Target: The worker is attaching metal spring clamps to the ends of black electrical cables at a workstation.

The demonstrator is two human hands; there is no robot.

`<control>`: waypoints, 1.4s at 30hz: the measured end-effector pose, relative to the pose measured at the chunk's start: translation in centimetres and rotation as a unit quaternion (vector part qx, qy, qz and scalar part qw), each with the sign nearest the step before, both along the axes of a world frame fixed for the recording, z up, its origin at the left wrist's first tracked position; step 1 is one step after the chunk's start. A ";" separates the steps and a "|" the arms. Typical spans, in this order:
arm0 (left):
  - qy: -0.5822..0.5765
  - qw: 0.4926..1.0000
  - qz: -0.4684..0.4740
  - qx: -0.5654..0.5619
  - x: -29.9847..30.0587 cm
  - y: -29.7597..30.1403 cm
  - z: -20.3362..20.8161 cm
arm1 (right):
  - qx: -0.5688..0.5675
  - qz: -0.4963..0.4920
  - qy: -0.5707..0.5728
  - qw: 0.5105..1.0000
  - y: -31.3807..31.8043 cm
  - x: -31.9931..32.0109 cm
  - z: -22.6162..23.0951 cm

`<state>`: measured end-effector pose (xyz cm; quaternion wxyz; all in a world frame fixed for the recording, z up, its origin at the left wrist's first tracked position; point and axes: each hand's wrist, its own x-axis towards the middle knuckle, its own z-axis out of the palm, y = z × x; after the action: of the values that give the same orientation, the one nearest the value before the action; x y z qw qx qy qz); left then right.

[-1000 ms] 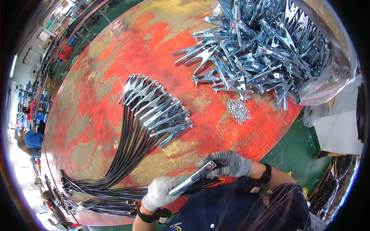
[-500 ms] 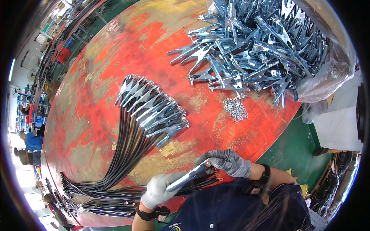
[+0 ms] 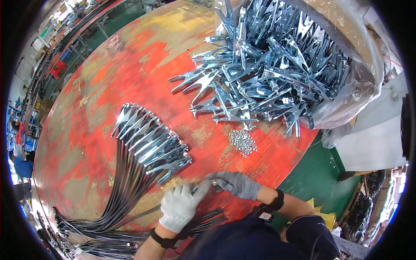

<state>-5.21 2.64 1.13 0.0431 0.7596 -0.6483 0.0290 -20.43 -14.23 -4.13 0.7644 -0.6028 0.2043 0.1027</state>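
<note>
Open lane down the bench (image 3: 147, 65), squeezed at its near end

Between the row of clamps (image 3: 151, 141) and the heap of clamps (image 3: 273, 69), bare surface runs from the far edge toward the left hand (image 3: 178, 207) and right hand (image 3: 237, 185), which block its near end. Nuts (image 3: 243, 143) narrow it on the right; past them a strip reaches the right edge. Wider room lies toward the left edge. Black cables (image 3: 113, 197) obstruct the near-left part; a plastic bag (image 3: 357, 97) walls the heap's right side.

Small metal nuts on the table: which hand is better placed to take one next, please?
Probably the right hand: it lies below the small metal nuts in this view, while the left hand is farther away, nearer the clamp row.
</note>
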 end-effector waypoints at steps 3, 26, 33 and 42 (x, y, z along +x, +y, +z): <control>-0.004 1.000 0.008 0.015 0.0 0.4 -0.2 | -0.547 0.006 -0.122 0.828 -3.1 -2.0 0.3; 0.022 0.997 0.060 0.030 -1.5 0.6 -0.4 | -0.518 0.081 -0.066 0.849 -4.8 -0.3 4.7; 0.043 0.997 0.053 0.034 -1.4 0.7 0.0 | -0.497 0.140 -0.132 0.846 -2.6 2.0 3.9; 0.064 0.996 0.060 0.031 -1.4 0.4 0.1 | -0.493 0.099 -0.152 0.851 -2.4 1.6 2.4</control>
<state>-6.57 3.08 1.21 0.0587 0.7987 -0.5977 -0.0371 -18.84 -16.65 -1.76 0.3744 -0.9256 0.0487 -0.0285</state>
